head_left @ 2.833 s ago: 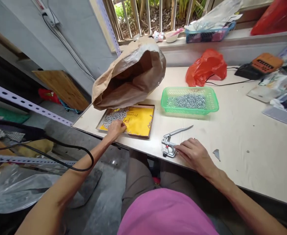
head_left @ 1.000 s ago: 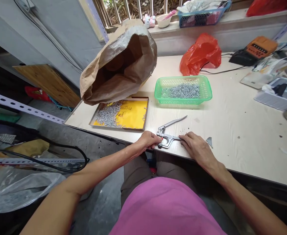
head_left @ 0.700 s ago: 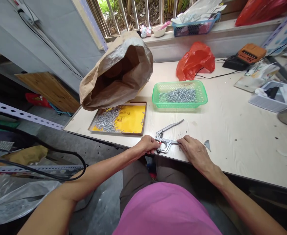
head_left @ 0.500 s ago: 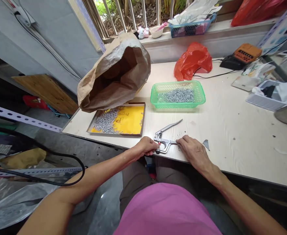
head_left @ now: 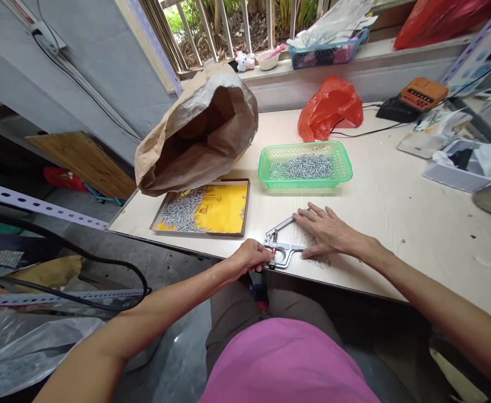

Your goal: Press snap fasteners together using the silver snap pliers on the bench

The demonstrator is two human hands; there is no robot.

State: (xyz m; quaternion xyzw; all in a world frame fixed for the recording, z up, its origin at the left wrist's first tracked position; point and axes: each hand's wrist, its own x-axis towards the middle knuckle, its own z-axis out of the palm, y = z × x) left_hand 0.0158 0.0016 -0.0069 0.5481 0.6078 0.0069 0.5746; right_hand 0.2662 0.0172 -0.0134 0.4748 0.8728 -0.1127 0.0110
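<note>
Metal hand pliers with a C-shaped jaw, a coil spring and two spread handles lie at the table's near edge. My left hand is closed in a pinch at the jaw, beside a small red part; what is between the fingertips is hidden. My right hand is spread over the handle ends, fingers stretched across the upper handle and thumb by the lower one. Left of the pliers, a shallow tray with a yellow bottom holds many small metal pieces. Behind the pliers, a green basket holds similar pieces.
A large open brown paper bag leans over the tray's back edge. A red plastic bag, an orange battery on a black charger with its cable, and a grey bin stand farther back and right. Dark specks lie on the table.
My right hand has moved from the lower handle up and over both handles, its fingers spreading. My left hand stays at the jaw. The view has shifted slightly.
</note>
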